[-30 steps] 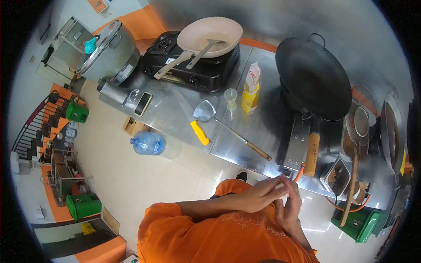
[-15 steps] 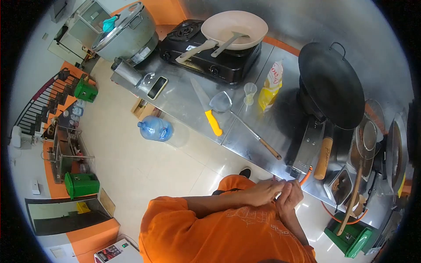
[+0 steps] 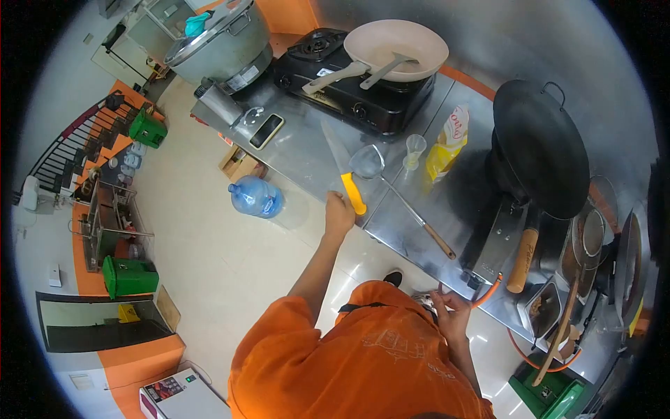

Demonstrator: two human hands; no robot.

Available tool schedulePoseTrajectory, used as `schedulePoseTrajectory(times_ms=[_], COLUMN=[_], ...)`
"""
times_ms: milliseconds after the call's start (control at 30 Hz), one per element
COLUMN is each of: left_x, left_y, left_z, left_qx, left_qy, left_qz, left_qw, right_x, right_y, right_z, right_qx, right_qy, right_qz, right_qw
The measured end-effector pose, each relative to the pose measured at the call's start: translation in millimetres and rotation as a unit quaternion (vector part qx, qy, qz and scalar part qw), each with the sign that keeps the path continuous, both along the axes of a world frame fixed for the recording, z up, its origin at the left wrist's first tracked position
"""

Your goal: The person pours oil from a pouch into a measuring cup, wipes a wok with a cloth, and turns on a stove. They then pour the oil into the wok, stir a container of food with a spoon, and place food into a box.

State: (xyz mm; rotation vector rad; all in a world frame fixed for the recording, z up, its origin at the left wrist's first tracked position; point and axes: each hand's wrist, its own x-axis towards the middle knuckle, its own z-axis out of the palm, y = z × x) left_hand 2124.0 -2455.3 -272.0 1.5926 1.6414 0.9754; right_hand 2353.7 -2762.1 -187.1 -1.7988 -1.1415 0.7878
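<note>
My left hand (image 3: pixel 340 213) is closed at the front edge of the steel counter, just left of the knife's yellow handle (image 3: pixel 354 194); I see nothing in it. The knife's blade (image 3: pixel 335 145) points away from me. Beside it lies a wok spatula (image 3: pixel 368 162) with a long wooden-tipped handle. My right hand (image 3: pixel 452 311) is held low in front of my body, below the counter edge, its fingers bent together. Whatever those fingers hold, if anything, cannot be made out.
A pale frying pan (image 3: pixel 396 49) with a turner in it sits on the black gas stove (image 3: pixel 356 91). To the right stands a dark wok (image 3: pixel 541 146). A phone (image 3: pixel 266 131), small plastic cup (image 3: pixel 414 150) and yellow pouch (image 3: pixel 445 146) are on the counter. A water jug (image 3: pixel 256 197) lies below.
My hands were together in front of my body. The left has moved forward and left to the counter edge by the knife; the right stays low. The view has shifted slightly.
</note>
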Motion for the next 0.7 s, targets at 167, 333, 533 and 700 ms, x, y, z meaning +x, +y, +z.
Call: schedulePoseTrajectory(times_ms=[167, 333, 533, 700], left_x=[15.1, 2.7, -77.4, -169.4], left_y=[28.4, 37.9, -18.1, -68.3], left_z=[19.3, 3.3, 57.7, 181.1], left_qx=[-0.198, -0.195, -0.198, -0.210], left_qy=[0.281, 0.256, -0.009, -0.062], left_qz=[-0.023, -0.029, 0.001, 0.016], left_qw=[0.939, 0.946, 0.980, 0.976], right_x=[5.1, 20.7, 21.8, 38.5], right_y=[-4.0, -26.5, -60.6, -102.9], right_z=[-1.7, -10.7, -65.7, -162.0], right_qx=[0.002, -0.084, -0.046, -0.191], right_qy=[0.087, 0.056, 0.172, 0.059], right_qz=[-0.094, -0.074, -0.125, -0.058], right_qw=[0.992, 0.992, 0.976, 0.978])
